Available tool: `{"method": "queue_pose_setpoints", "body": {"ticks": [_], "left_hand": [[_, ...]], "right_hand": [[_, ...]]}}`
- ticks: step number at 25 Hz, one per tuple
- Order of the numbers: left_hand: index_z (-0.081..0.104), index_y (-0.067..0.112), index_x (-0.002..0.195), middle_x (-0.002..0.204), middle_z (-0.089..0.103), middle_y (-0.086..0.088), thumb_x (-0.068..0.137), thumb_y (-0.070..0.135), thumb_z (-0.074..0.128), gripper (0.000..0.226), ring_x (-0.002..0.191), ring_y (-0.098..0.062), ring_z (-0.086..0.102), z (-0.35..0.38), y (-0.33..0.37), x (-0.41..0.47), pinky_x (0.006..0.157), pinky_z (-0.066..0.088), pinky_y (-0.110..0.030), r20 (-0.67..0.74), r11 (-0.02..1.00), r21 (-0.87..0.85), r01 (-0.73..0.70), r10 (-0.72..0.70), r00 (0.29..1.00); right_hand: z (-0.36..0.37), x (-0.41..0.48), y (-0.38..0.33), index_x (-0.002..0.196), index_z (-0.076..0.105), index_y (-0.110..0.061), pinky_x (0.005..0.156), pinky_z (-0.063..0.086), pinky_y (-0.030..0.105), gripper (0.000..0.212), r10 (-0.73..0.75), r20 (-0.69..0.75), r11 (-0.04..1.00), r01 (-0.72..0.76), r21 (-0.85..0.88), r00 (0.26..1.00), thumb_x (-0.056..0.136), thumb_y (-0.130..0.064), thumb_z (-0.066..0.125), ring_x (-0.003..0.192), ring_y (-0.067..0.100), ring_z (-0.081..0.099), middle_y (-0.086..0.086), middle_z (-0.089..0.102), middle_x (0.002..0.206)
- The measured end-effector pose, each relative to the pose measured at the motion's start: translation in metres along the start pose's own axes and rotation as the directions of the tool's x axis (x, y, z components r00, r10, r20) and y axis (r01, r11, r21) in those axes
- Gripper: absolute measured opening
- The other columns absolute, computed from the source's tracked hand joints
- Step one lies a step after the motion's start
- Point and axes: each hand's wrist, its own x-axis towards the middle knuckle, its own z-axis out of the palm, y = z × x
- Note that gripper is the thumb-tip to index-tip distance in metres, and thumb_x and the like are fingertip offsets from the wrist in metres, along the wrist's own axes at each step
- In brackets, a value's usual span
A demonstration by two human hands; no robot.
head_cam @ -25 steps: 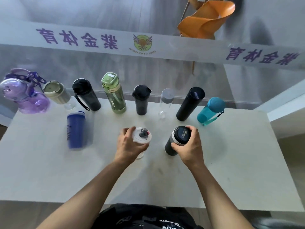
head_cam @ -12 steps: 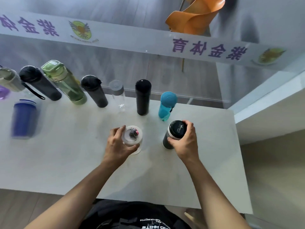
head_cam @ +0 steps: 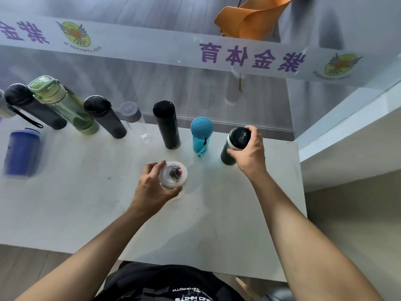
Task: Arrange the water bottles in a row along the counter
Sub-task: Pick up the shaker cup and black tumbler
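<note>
Dark tumbler at the right end of the bottle row along the desk's far edge, just beside the teal bottle, grasped by the right hand. Left hand grips the clear bottle nearer the front.

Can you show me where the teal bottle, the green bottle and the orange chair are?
teal bottle (head_cam: pixel 201 127), head view, on its round lid
green bottle (head_cam: pixel 71 109), head view, on its clear body
orange chair (head_cam: pixel 256 18), head view, on its seat shell
</note>
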Motion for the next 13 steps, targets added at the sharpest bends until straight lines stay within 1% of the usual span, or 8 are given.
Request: {"method": "queue_pose_setpoints", "body": {"ticks": [5, 10, 13], "left_hand": [[0.047, 0.013, 0.141, 0.129, 0.048, -0.002, 0.064, 0.044, 0.088, 0.093, 0.112, -0.023, 0.053, 0.006, 0.008, 0.001, 0.099, 0.05, -0.042, -0.004, 1.0, 0.015, 0.014, -0.013, 1.0], [0.047, 0.013, 0.142, 0.131, 0.048, -0.003, 0.065, 0.045, 0.088, 0.093, 0.114, -0.023, 0.052, 0.01, 0.013, 0.005, 0.1, 0.051, -0.041, -0.011, 0.999, 0.034, 0.032, -0.032, 0.999], [0.046, 0.015, 0.142, 0.131, 0.048, -0.001, 0.065, 0.047, 0.086, 0.093, 0.113, -0.021, 0.052, 0.012, 0.017, 0.007, 0.099, 0.051, -0.04, -0.016, 0.999, 0.02, 0.031, -0.031, 0.999]], "right_hand": [[0.006, 0.017, 0.003, 0.136, 0.046, -0.014, 0.096, 0.033, 0.016, 0.082, -0.022, 0.046, 1.0, 0.021, 0.01, 0.999, 0.065, -0.015, 0.087, 0.12, 0.022, 0.053, 0.007, 0.054, 0.13], [0.012, 0.029, 0.006, 0.137, 0.043, -0.017, 0.097, 0.037, 0.019, 0.082, -0.064, 0.071, 0.998, 0.063, 0.018, 0.995, 0.066, -0.015, 0.085, 0.119, 0.021, 0.051, 0.006, 0.053, 0.13], [0.012, 0.03, 0.009, 0.137, 0.041, -0.021, 0.1, 0.041, 0.025, 0.083, -0.07, 0.087, 0.997, 0.069, 0.02, 0.994, 0.067, -0.017, 0.084, 0.118, 0.021, 0.051, 0.004, 0.051, 0.131]]}}
